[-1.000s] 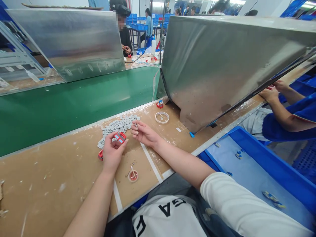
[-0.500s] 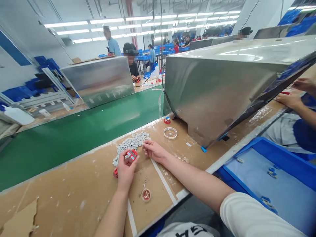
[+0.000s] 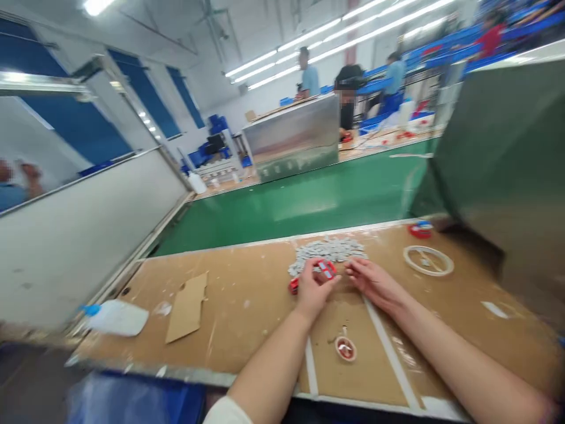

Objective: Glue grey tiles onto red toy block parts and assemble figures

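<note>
My left hand (image 3: 311, 294) is closed around a red toy car (image 3: 327, 270) with pale blue-grey patches, holding it just above the board. To its right, my right hand (image 3: 375, 284) has thumb and fingertips pinched together; whatever they hold is too small and blurred to make out. Behind both hands lies a pile of small flat grey pieces (image 3: 338, 248). Another red toy piece (image 3: 293, 286) rests beside the left hand, partly hidden by it. Nearer to me stands a small round cup (image 3: 345, 348) of reddish contents.
On the right lie a white ring (image 3: 428, 261) and a red-and-blue toy (image 3: 420, 229), near a large metal panel (image 3: 503, 165). A cardboard piece (image 3: 188, 309) and a blue-capped bottle (image 3: 117, 317) lie left. Beyond the bench runs a green surface (image 3: 282, 203); people work farther back.
The view has swung left, bringing the bottle and the left wall into sight. The right hand has come away from the pile's edge toward the toy car, still held in the left.
</note>
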The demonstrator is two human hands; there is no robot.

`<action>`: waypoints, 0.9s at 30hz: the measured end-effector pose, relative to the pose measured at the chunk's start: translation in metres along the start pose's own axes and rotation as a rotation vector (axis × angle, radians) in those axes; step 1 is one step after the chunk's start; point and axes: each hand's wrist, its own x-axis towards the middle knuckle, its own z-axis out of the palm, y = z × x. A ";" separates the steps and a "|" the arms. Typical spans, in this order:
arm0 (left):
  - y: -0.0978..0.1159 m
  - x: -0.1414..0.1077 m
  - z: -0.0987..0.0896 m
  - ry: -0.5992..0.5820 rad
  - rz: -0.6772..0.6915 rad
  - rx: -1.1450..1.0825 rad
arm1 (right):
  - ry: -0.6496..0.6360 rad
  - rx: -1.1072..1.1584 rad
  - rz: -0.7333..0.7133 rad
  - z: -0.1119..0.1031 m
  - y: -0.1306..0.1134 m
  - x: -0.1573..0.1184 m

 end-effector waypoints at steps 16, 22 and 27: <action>-0.001 -0.001 -0.001 -0.029 -0.015 0.014 | 0.045 -0.198 -0.239 0.011 0.002 -0.007; -0.001 0.000 -0.002 -0.026 0.005 0.006 | 0.057 -0.294 -0.240 0.009 0.002 -0.007; 0.002 0.001 -0.003 -0.046 -0.011 0.014 | 0.046 -0.457 -0.339 0.011 0.003 -0.008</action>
